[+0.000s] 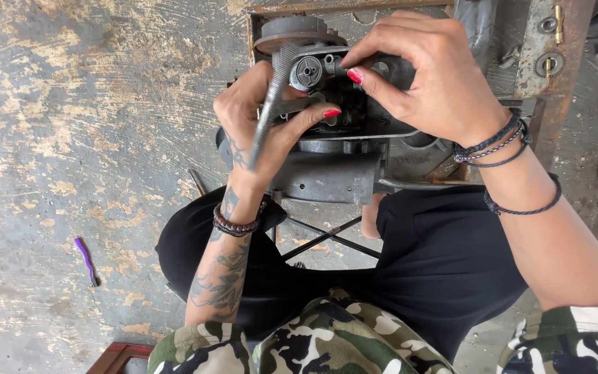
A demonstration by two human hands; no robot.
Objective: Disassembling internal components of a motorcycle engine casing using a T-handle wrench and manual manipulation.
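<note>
Camouflage sleeves [327, 343] | left hand [257, 118] fingers clamped on metal file [271, 97] | right hand [430, 76] fingers pinching machine part [340, 66]

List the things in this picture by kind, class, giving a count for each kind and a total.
Hands: 2, left hand and right hand
Grey metal files: 1, file in the left hand
Dark machine bodies: 1, machine
Purple tools on the floor: 1, purple tool
Total: 5
</note>
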